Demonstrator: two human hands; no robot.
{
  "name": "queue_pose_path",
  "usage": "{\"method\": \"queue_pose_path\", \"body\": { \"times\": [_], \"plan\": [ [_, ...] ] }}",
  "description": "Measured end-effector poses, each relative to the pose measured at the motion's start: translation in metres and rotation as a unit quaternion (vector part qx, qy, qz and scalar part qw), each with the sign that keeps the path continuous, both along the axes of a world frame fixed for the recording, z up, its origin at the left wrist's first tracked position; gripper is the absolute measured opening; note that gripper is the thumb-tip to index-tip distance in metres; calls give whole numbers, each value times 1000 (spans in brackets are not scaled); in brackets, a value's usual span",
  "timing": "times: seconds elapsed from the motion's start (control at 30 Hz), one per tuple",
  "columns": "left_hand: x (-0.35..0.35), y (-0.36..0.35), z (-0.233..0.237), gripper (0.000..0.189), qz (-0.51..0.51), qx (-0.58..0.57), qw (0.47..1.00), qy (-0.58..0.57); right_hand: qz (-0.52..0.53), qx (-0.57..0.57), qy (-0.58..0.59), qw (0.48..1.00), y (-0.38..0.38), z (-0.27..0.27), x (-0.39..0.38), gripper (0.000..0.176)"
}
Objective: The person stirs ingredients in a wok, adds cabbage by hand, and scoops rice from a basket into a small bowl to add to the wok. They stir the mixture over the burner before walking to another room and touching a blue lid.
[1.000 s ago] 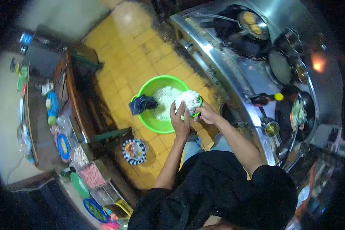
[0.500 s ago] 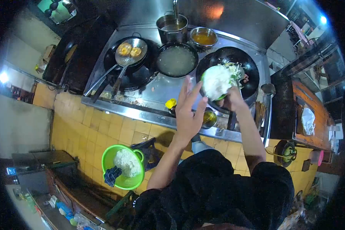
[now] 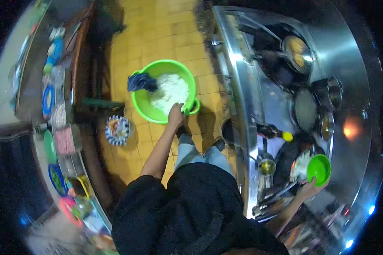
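Observation:
My left hand [image 3: 175, 114] is at the near rim of a bright green plastic tub [image 3: 137, 104], its fingers closed at the edge beside the handle. The tub stands low near my feet and holds white rice [image 3: 173, 90]. A dark blue cloth [image 3: 142, 82] hangs over its left rim. Out to the right, my right hand [image 3: 311, 187] grips a small green bowl [image 3: 319, 170] tilted beside the wok. White rice [image 3: 301, 165] lies in that wok, partly hidden behind the bowl.
The steel stove [image 3: 247, 97] runs along my right, with a strainer of fried food [image 3: 297, 51], a pan of cloudy liquid [image 3: 305, 109] and a yellow-capped bottle [image 3: 272, 131]. A checked bowl [image 3: 117, 130] sits lower left. Shelves with food trays [image 3: 64, 140] line the left.
My view has turned left and down toward the tub. My left hand has moved from above the stove to the tub's rim. The bowl in my right hand has tipped its rice into the wok.

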State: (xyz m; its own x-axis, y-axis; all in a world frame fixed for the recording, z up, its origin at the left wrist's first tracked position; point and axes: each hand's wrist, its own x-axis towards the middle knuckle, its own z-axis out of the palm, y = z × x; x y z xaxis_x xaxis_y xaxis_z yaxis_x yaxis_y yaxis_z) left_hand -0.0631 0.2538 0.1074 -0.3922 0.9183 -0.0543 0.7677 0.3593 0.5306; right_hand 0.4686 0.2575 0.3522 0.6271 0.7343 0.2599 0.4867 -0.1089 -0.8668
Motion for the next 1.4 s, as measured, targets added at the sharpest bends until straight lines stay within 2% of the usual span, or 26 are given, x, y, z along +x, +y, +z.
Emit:
{"method": "queue_pose_path", "body": {
  "times": [0.03, 0.07, 0.1, 0.17, 0.2, 0.23, 0.27, 0.3, 0.33, 0.37, 0.4, 0.47, 0.53, 0.57, 0.6, 0.63, 0.77, 0.83, 0.87, 0.9, 0.97, 1.0, 1.03, 1.17, 1.3, 1.4],
  "plan": [
    [-15, -15, -19, 36, 26, -1, 998, -61, 38, 19, -3, 999, 9, -6, -35, 54],
    [-25, -16, -2, 36, 82, -157, 978, -107, 92, 8, -31, 995, 26, -16, -78, 53],
    [-38, -30, -9, 36, 105, -157, 975, -117, 158, -2, -70, 985, 36, -27, -122, 52],
    [-54, -54, -28, 31, 123, 6, 992, -12, 306, -8, -189, 933, 64, -62, -212, 50],
    [-68, -55, -16, 41, 123, 54, 985, 105, 374, -19, -219, 901, 81, -76, -268, 49],
    [-80, -53, -21, 41, 134, 48, 985, 96, 443, -62, -158, 880, 92, -98, -320, 53],
    [-83, -54, -30, 47, 270, 71, 955, 104, 500, -112, -95, 854, 103, -120, -371, 58],
    [-82, -58, -38, 54, 399, 85, 906, 112, 520, -197, -155, 817, 110, -128, -416, 55],
    [-86, -59, -47, 62, 428, 54, 900, 55, 575, -137, -199, 781, 122, -174, -442, 57],
    [-87, -59, -52, 62, 432, 41, 900, 48, 592, -131, -239, 758, 129, -198, -476, 59],
    [-88, -60, -53, 61, 462, 86, 882, -31, 592, -201, -253, 738, 133, -216, -504, 58],
    [-91, -59, -59, 61, 499, 147, 843, -139, 603, -123, -362, 700, 151, -287, -543, 55],
    [-90, -62, -61, 60, 505, 153, 833, -167, 606, -193, -466, 615, 154, -302, -583, 60],
    [-90, -65, -64, 60, 505, 175, 824, -190, 609, -210, -467, 606, 152, -322, -588, 60],
    [-88, -67, -69, 60, 487, 177, 844, -139, 605, -153, -516, 587, 153, -339, -590, 57],
    [-88, -68, -71, 62, 483, 192, 839, -161, 598, -94, -560, 565, 152, -352, -590, 53],
    [-84, -70, -71, 59, 493, 151, 841, -168, 583, -99, -548, 591, 134, -381, -581, 55],
    [-91, -64, -71, 59, 509, 153, 826, -188, 611, -203, -518, 564, 126, -380, -591, 57],
    [-91, -65, -69, 59, 509, 133, 827, -199, 581, -250, -481, 607, 122, -382, -598, 58],
    [-90, -66, -68, 59, 507, 112, 828, -212, 582, -251, -482, 605, 125, -387, -598, 58],
    [-85, -70, -69, 60, 504, 109, 831, -210, 599, -281, -356, 660, 129, -404, -584, 57],
    [-86, -70, -69, 60, 494, 136, 836, -196, 597, -251, -349, 677, 119, -407, -583, 56],
    [-88, -67, -70, 60, 484, 166, 840, -181, 568, -316, -381, 658, 114, -406, -589, 59],
    [-85, -67, -74, 62, 485, 173, 840, -173, 583, -325, -308, 678, 91, -414, -591, 67],
    [-88, -66, -69, 60, 502, 128, 829, -210, 588, -428, -259, 636, 81, -398, -612, 69],
    [-91, -65, -69, 57, 495, 140, 835, -194, 615, -407, -300, 604, 52, -398, -625, 71]
  ]
}}
